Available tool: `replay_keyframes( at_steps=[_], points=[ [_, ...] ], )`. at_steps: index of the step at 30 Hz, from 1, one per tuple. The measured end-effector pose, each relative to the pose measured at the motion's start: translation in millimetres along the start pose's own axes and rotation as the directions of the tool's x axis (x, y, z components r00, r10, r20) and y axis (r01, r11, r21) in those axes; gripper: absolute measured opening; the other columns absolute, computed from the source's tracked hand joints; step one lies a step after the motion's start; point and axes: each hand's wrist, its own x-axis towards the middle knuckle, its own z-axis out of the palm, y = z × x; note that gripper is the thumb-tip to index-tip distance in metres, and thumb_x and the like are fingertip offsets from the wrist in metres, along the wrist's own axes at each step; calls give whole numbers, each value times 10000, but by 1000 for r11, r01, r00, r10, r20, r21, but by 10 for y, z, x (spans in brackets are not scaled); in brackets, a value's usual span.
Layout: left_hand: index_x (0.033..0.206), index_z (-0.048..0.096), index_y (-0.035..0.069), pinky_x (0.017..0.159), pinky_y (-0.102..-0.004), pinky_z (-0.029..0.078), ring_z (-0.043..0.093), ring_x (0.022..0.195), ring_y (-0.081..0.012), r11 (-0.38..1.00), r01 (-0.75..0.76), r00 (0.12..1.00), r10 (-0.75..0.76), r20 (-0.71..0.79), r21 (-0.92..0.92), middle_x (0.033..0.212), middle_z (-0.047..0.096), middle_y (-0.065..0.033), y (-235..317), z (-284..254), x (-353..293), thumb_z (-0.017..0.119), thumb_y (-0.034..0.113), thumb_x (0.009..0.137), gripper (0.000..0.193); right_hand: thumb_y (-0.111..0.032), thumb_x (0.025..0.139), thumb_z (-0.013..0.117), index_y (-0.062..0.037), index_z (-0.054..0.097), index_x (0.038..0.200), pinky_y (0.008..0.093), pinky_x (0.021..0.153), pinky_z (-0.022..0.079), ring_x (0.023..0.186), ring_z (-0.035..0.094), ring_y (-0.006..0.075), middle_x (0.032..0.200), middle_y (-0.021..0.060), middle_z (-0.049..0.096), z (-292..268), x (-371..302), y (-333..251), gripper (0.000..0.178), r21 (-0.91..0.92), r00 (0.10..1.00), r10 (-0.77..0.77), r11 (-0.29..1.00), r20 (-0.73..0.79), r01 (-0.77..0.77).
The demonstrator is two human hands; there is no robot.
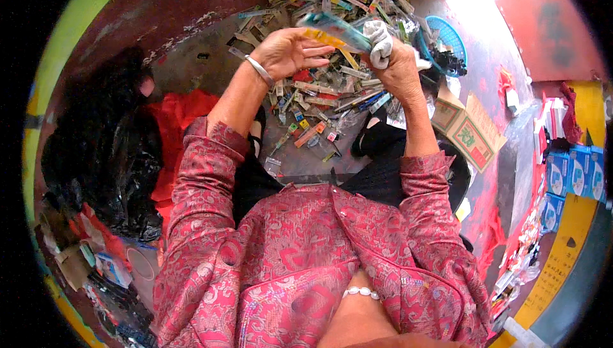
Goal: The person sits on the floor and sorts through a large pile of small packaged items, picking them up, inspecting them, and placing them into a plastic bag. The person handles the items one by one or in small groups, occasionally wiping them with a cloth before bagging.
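Note:
Both hands are raised over a pile of small packets (319, 102) on the floor. My right hand (399, 70) is closed on one end of a flat teal-and-yellow packet (338, 32), which is blurred and tilted. A crumpled grey-white cloth (379, 45) is bunched at the fingers of that hand; whether it is wrapped on a finger or pinched, I cannot tell. My left hand (287, 53) has its fingers stretched out and apart beside the packet's other end. It may be touching the packet's edge, but no grip shows.
At the right of the pile stands a blue plastic basket (450, 38) with black items, near an opened cardboard box (472, 132). A black plastic bag (102, 156) and red sheeting (179, 115) lie at the left. Blue boxes (578, 172) stack at the far right.

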Motion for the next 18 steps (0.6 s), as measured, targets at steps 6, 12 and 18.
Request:
replay_keyframes(
  at_steps=[6, 12, 18],
  points=[
    [1085, 468, -67, 745, -375, 474, 574, 869, -304, 846, 441, 833, -510, 215, 299, 1044, 521, -246, -135, 260, -73, 185, 680, 761, 862, -84, 545, 593, -92, 578, 823, 318, 653, 404, 714, 518, 202, 726, 18, 548, -66, -7, 32, 279, -370, 913, -389, 836, 122, 405],
    [1191, 331, -42, 503, -203, 496, 586, 601, -147, 851, 415, 804, -509, 308, 322, 809, 573, -136, -418, 295, -104, 602, 388, 726, 688, -148, 629, 533, -128, 537, 797, 304, 649, 402, 735, 514, 183, 719, 5, 522, -6, -101, -5, 169, -369, 895, -401, 815, 197, 446],
    [923, 449, 6, 385, -185, 410, 491, 450, -90, 898, 370, 915, -397, 73, 238, 625, 499, -34, -524, 311, -35, 601, 158, 749, 276, -98, 661, 525, -100, 528, 863, 322, 706, 436, 832, 538, 213, 868, 49, 549, 7, -116, 260, 202, -377, 925, -360, 846, 119, 378]
  ],
)
